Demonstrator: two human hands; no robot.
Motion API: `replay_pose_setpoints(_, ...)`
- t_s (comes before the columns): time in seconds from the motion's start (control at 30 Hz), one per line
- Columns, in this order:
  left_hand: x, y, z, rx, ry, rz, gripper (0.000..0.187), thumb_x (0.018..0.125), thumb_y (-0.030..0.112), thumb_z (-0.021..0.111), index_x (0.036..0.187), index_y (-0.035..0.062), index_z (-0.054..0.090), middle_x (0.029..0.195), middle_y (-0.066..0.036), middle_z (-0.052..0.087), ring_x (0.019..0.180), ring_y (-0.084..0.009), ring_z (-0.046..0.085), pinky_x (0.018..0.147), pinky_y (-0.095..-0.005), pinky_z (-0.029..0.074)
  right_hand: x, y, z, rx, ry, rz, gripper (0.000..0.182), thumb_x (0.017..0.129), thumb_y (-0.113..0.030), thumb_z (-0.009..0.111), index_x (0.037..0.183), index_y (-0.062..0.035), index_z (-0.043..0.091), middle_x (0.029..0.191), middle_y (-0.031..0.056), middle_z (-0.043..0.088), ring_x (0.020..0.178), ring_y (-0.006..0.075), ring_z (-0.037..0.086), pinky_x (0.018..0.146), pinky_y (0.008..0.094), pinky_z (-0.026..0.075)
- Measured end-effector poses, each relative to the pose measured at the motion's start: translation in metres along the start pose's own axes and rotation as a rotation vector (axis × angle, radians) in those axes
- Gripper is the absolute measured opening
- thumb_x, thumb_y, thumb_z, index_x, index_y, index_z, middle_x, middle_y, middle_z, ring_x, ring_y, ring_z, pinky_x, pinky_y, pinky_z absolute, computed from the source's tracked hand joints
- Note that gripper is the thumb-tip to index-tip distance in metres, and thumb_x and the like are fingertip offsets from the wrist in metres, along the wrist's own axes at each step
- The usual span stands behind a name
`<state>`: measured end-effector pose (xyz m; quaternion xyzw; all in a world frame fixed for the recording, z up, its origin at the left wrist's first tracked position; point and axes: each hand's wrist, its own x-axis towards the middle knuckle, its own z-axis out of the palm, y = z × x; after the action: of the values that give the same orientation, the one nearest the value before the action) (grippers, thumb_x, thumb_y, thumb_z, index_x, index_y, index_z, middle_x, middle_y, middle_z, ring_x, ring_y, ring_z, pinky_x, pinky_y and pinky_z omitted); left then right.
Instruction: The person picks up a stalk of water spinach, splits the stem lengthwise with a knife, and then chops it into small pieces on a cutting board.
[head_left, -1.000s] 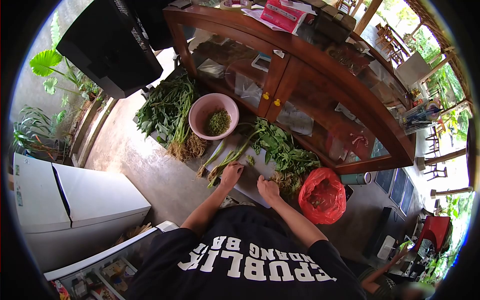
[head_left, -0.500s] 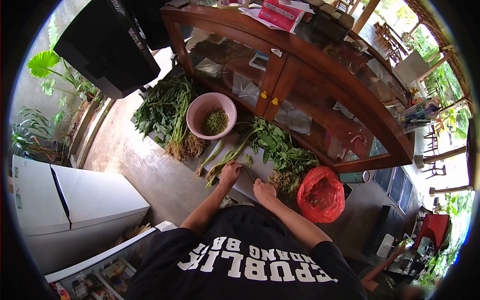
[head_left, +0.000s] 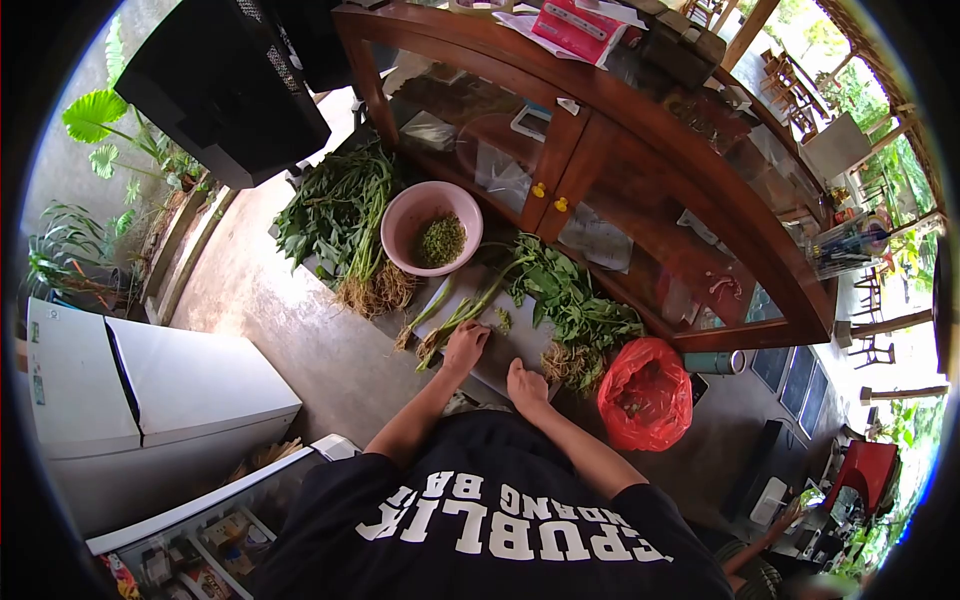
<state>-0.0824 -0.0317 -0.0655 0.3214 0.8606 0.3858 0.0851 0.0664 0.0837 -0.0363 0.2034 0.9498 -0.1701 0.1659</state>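
My left hand [head_left: 466, 346] is closed, fingers pressed together, at the edge of a grey-white board [head_left: 487, 368] beside long green stems [head_left: 462, 313]. Its fingers seem to pinch a stem, mostly hidden under them. A small pile of chopped green pieces [head_left: 503, 320] lies just beyond the fingertips. Slightly apart on the right, my right hand [head_left: 527, 388] is closed around a knife, whose blade is hard to make out now. Leafy greens with roots [head_left: 570, 295] lie beyond it. A pink bowl [head_left: 393, 235] holds chopped green pieces.
A larger bunch of rooted greens [head_left: 335, 215] lies left of the bowl. An open red plastic bag [head_left: 645, 395] stands at the right, near a green cylinder [head_left: 713, 362]. A glass-doored wooden cabinet [head_left: 590, 140] rises behind. Another person's arm [head_left: 765, 540] shows at lower right.
The thin blade visible between my hands earlier is no longer distinct. My right hand has shifted slightly, and the view has moved a little.
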Motion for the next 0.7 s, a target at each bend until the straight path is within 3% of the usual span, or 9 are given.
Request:
replay_pose_setpoints(0.17,-0.001,-0.003,0.003,-0.002,-0.016,-0.004,0.013,0.083,0.012,0.067,0.092,0.0051,0.073,0.095,-0.01,0.063,0.095,-0.0304,0.061,0.084,-0.0392,0.05,-0.008,0.005,-0.004,-0.015,-0.071,0.033,0.017,0.095,-0.015,0.044,0.098,0.0013,0.047,0.08,0.0273,0.068,0.076,0.0413,0.07,0.063,0.0475,0.058)
replay_pose_setpoints(0.37,0.0,0.005,-0.005,0.043,-0.004,0.111,0.013,0.079,0.009,0.067,0.089,0.0046,0.073,0.092,-0.01,0.062,0.093,-0.0303,0.06,0.083,-0.039,0.05,0.01,0.005,-0.001,-0.037,0.012,-0.038,0.015,0.093,-0.014,0.047,0.097,0.0011,0.047,0.076,0.0247,0.068,0.072,0.0407,0.07,0.061,0.0462,0.059)
replay_pose_setpoints(0.57,0.0,0.002,-0.006,0.057,0.001,0.135,0.013,0.078,0.007,0.066,0.089,0.0039,0.073,0.092,-0.011,0.062,0.094,-0.0307,0.06,0.084,-0.0391,0.051,0.009,0.024,0.007,-0.14,0.123,-0.163,0.015,0.093,-0.014,0.047,0.095,0.0008,0.049,0.069,0.0203,0.068,0.064,0.0346,0.07,0.053,0.0436,0.058)
replay_pose_setpoints(0.63,0.001,0.003,-0.008,0.05,-0.003,0.117,0.013,0.079,0.006,0.066,0.09,0.0037,0.073,0.092,-0.011,0.063,0.094,-0.0308,0.061,0.084,-0.0393,0.051,0.01,0.025,0.006,-0.156,0.172,-0.143,0.024,0.098,-0.025,0.047,0.094,-0.001,0.047,0.062,0.018,0.066,0.062,0.0333,0.069,0.054,0.0444,0.057)
replay_pose_setpoints(0.7,0.001,0.003,-0.009,0.013,-0.023,0.087,0.013,0.08,0.005,0.065,0.09,0.0036,0.073,0.093,-0.012,0.064,0.093,-0.0311,0.062,0.084,-0.0397,0.051,0.007,0.023,0.0,-0.139,0.166,-0.143,0.026,0.098,-0.027,0.046,0.093,-0.0016,0.047,0.063,0.0179,0.066,0.063,0.0337,0.069,0.053,0.0446,0.056)
